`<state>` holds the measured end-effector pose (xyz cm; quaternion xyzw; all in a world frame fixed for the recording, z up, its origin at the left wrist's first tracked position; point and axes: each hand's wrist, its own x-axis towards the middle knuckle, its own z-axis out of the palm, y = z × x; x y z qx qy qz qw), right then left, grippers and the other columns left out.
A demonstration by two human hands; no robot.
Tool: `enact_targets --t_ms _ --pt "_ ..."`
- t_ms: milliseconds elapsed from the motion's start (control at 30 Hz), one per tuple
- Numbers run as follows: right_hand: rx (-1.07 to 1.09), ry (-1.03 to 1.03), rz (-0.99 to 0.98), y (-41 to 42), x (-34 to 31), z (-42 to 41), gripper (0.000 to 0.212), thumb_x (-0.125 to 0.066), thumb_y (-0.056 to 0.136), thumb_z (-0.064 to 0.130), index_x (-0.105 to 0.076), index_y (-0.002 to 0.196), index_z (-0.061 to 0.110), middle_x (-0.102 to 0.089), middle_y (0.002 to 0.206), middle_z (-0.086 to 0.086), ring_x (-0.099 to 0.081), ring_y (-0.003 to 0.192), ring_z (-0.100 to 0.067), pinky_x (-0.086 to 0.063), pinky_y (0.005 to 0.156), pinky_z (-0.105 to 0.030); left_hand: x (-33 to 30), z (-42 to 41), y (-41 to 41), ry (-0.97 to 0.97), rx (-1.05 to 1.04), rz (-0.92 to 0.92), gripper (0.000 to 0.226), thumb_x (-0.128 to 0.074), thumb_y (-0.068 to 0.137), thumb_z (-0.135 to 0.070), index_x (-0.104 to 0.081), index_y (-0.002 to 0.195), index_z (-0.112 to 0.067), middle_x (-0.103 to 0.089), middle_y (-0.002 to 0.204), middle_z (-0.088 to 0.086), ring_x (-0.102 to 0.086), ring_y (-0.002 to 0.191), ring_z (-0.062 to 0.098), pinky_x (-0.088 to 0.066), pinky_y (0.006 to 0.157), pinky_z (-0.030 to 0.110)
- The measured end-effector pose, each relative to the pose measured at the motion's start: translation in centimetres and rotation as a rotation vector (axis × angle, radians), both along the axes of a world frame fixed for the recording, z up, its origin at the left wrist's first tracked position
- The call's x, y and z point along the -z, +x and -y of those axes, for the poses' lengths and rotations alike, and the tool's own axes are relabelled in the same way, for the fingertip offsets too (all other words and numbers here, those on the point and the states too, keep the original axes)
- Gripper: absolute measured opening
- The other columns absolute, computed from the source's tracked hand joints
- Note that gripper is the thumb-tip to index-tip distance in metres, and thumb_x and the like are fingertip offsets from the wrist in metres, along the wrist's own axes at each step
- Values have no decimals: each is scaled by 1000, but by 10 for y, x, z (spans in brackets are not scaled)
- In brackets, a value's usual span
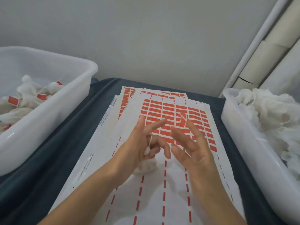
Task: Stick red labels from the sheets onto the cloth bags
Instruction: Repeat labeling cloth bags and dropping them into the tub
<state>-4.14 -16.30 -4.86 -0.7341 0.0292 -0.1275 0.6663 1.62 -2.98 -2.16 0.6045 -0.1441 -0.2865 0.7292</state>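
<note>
Forearms enter from the lower edge, both hands raised over the label sheets [172, 114] on the bench [68, 143]. We note the left hand [142, 143]: index and middle fingers [155, 125] extended, the lower fingers curled around the neck of a small cloth bag [146, 166], which hangs just below them, touching or nearly touching the sheet; its string [150, 140] runs up through the curl. Right hand [190, 146]: fingers spread and mostly straight, nothing gripped, but a peeled red label [184, 120] appears to cling to one raised fingertip, above the uncut red rows.

Judged step: bringing label to string. To do it well, we would keep the string taut with the left hand, lay the label's sticky side under the string, then fold and press it shut with edges matched.

Left of the fingers, a tub [48, 117] holds bags already tagged red; right of them, a tub [243, 151] holds untagged bags.

Unclear: motion blur softens the label, so we cannot tell its sticky side. Most of the bag is hidden behind the left hand. Both tubs are cut off at the frame edges.
</note>
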Motion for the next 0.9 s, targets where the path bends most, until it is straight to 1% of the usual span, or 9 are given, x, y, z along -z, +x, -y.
enact_targets --t_ms 133,200,300,400,500,567,700,733,900 --pt "1 23 -4 -2 2 1 59 -64 68 45 -35 117 59 -59 100 43 -52 93 25 -37 59 7 4 -2 -6 24 167 49 59 -17 66 -63 -50 110 -43 -57 57 3 -43 59 18 -36 64 26" --pt "-42 12 -19 -3 2 1 60 -62 71 38 -33 120 56 -62 96 40 -54 91 24 -37 59 7 5 -3 -9 34 274 89 60 -12 69 -62 -45 116 -44 -59 55 -2 -45 58 18 -35 61 24" --pt "-94 3 -36 -2 3 1 62 -63 72 31 -33 122 52 -70 91 25 -63 89 11 -41 61 3 11 -5 -7 31 364 95 62 -8 72 -65 -38 123 -44 -61 52 -8 -51 51 7 -33 55 20" --pt "-74 -13 -37 -3 3 4 66 -66 70 30 -33 122 53 -73 86 13 -66 89 1 -43 63 1 17 -6 -3 5 367 96 65 -20 68 -76 -39 123 -48 -60 53 -4 -48 49 8 -34 53 19" --pt "-28 -37 -15 -2 0 5 65 -67 67 32 -35 120 52 -72 82 11 -67 84 -1 -43 62 1 17 -7 -1 35 305 93 63 -30 64 -79 -45 118 -50 -60 54 -1 -44 44 7 -37 47 14" --pt "29 -70 15 -2 -1 6 63 -68 66 33 -37 118 49 -71 82 16 -67 82 0 -44 62 0 15 -7 0 158 199 167 52 -40 67 -75 -51 109 -47 -61 57 -7 -50 47 4 -43 51 9" --pt "135 -216 87 -2 0 7 57 -66 66 37 -40 116 42 -63 87 36 -61 89 10 -43 69 1 19 -6 1 395 3 452 4 -59 83 -38 -61 81 -34 -64 63 -23 -60 65 -5 -45 58 5" --pt "152 -227 84 -2 1 6 56 -66 66 38 -41 116 42 -63 87 37 -60 90 12 -43 69 1 20 -5 0 410 -10 475 7 -61 84 -31 -62 77 -34 -63 62 -25 -60 67 -6 -44 58 3" --pt "286 -163 43 -4 -3 8 40 -62 67 54 -51 103 64 -56 110 36 -51 104 16 -44 70 1 19 -4 -1 256 -163 252 6 -65 82 -26 -68 77 -24 -67 63 -13 -57 52 -5 -40 52 11"
